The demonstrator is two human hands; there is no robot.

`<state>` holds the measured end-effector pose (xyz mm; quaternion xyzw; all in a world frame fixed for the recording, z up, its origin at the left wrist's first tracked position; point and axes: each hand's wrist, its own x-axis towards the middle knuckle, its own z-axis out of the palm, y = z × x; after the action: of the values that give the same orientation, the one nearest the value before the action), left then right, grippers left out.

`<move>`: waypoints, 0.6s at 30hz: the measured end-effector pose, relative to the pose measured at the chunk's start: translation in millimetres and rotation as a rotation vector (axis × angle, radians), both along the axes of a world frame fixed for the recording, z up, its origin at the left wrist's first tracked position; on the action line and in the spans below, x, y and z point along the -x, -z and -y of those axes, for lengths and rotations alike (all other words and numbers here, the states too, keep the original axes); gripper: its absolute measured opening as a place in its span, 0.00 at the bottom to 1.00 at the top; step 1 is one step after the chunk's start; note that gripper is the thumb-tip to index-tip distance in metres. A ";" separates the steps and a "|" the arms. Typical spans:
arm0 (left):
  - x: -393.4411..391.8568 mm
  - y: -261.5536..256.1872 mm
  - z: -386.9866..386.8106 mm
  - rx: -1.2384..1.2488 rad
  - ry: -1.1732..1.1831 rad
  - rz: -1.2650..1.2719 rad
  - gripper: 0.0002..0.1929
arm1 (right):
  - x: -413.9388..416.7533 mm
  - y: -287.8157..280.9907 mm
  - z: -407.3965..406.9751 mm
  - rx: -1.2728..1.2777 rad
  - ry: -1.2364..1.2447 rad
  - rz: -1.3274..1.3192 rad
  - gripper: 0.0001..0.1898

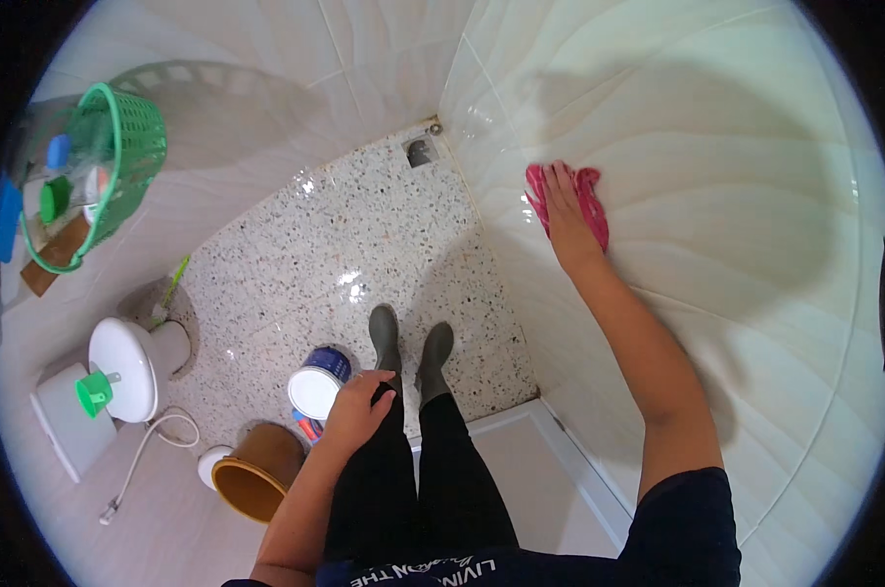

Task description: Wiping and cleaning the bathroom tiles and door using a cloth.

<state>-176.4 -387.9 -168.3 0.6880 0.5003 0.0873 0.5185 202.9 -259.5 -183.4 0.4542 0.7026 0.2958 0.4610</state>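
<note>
My right hand (571,227) lies flat on a crumpled pink-red cloth (595,205), pressing it against the glossy tiled wall (721,213) on the right. Parts of the cloth show on both sides of my fingers. My left hand (361,411) hangs with fingers apart in front of my left leg, holding nothing. Just beyond it, a blue tub with a white lid (314,392) stands on the speckled floor. A small red and blue packet (308,425) sits beside the tub, partly hidden by my left arm.
A white toilet (123,367) stands at left with a green dipper (94,394) on it and a spray hose (130,469) alongside. Nearby is a brown bucket (255,469). A green basket (138,139) of bottles hangs upper left. A floor drain (419,151) sits by the far corner; a white door (516,469) is behind my legs.
</note>
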 end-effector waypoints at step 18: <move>-17.1 -130.9 -41.8 -0.049 0.119 0.183 0.23 | -6.2 -173.0 233.0 0.254 1.049 -1.777 0.17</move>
<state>-159.3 -346.1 -37.5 0.7181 0.4067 0.1310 0.5492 209.1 -492.4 -10.4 0.7051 0.5293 -0.4594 -0.1077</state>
